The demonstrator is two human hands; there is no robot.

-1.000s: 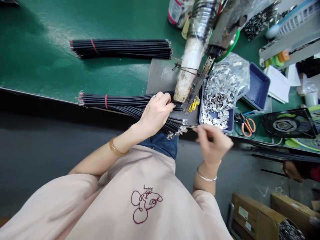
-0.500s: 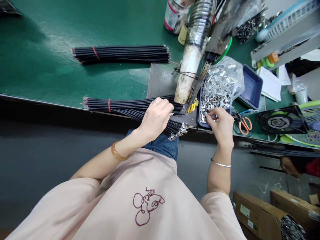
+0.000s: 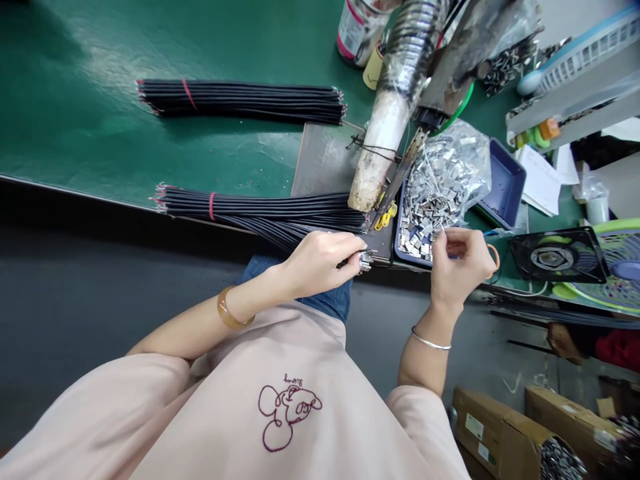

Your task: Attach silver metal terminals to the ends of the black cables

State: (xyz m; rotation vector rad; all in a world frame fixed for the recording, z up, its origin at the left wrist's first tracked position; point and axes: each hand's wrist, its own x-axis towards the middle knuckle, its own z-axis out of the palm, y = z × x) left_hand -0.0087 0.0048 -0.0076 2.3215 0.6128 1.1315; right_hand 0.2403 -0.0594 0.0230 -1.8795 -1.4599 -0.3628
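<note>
At the table edge my left hand (image 3: 325,263) is closed in a pinch on a black cable, whose tip (image 3: 371,251) pokes out past the fingers. Below its fingertips are the silvery metal ends (image 3: 366,262) of other black cables. A red-banded bundle of black cables (image 3: 260,208) lies just beyond that hand. My right hand (image 3: 460,263) is raised at the near side of a blue tray (image 3: 399,248) of small metal pieces (image 3: 433,200). Its thumb and forefinger are pressed together; whatever is between them is too small to make out.
Another banded cable bundle (image 3: 240,100) lies farther back on the green table (image 3: 220,153). A dirty white duct nozzle (image 3: 373,147) hangs over the grey plate. At right are an empty blue tray (image 3: 505,180), a black fan (image 3: 560,257) and partly hidden orange-handled scissors (image 3: 494,261).
My left hand has moved from the top of the cable bundle toward the metal-tipped ends and now pinches a cable. My right hand has come out of the metal pieces, toward me and rightward.
</note>
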